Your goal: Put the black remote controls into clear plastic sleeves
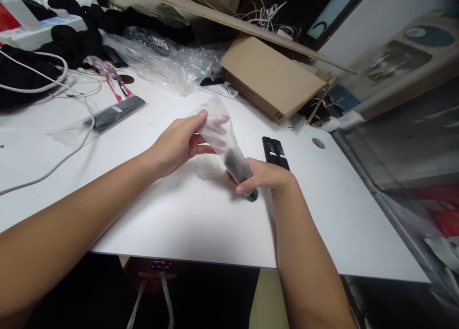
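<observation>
My left hand [188, 140] pinches the upper part of a frosted plastic bag [215, 133] between thumb and fingers, some fingers showing through it. My right hand [256, 176] is closed around a slim black remote control [234, 164]. Most of the remote sits inside the bag, and its rounded lower end sticks out below my right hand. Beyond my right wrist, two black remote controls [274, 152] with small white labels lie side by side on the table. On the left lies another dark remote-like bar [116, 113] in a clear bag.
A cardboard box [272, 75] stands at the back of the white table [186, 224]. Crumpled clear plastic [172, 63] lies left of it. A white cable [77, 147] runs across the left side, near black cloth and a white power strip [46, 30].
</observation>
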A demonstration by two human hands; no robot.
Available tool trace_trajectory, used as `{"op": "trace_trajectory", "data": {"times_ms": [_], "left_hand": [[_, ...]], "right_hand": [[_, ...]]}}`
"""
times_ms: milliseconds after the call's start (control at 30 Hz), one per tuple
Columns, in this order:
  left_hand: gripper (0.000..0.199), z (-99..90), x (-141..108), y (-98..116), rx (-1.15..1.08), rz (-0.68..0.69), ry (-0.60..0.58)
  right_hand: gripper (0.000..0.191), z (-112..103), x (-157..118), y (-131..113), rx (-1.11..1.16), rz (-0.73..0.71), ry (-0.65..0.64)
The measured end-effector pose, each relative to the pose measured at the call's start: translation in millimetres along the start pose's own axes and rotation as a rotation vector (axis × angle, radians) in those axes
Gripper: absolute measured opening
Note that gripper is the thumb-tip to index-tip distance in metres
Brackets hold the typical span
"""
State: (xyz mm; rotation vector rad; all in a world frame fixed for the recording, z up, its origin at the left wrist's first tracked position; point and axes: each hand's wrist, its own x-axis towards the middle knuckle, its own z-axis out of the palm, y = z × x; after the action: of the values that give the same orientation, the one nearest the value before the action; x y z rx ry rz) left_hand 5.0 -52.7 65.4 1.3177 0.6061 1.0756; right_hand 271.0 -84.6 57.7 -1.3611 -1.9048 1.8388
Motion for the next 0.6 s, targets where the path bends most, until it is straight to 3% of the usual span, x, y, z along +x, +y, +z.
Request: {"op": "trace_trajectory", "data": {"times_ms": [133, 233, 300, 433, 500, 600], "left_hand": [[0.048, -14.6, 14.1, 0.2, -0.054, 0.099, 0.158], [0.036, -44.7, 27.6, -0.3, -0.131, 0.148, 0.350], [0.029, -72.7, 37.1, -4.0, -0.184, 0.177, 0.431], [0.033, -113.8, 49.7, -12.2, -0.206, 0.214, 0.338], [0.035, -114.6, 49.6, -9.9, -0.299, 0.228, 0.317], [0.028, -100.2, 42.5, 2.6, -0.320, 0.216, 0.348]], "right_hand": [[0.041, -4.6, -7.1, -2.2, -0.063, -0.006, 0.018], [0.038, -7.7, -14.7, -5.0, -0.076, 0.023, 0.133], [0.037, -11.0, -18.1, -3.8, -0.058, 0.060, 0.297], [0.039, -17.4, -10.4, 10.1, -0.186, 0.128, 0.845], [0.048, -16.6, 0.4, 19.3, -0.437, 0.211, 1.078], [0.069, -9.3, 18.7, 29.3, -0.757, 0.347, 1.132]]}}
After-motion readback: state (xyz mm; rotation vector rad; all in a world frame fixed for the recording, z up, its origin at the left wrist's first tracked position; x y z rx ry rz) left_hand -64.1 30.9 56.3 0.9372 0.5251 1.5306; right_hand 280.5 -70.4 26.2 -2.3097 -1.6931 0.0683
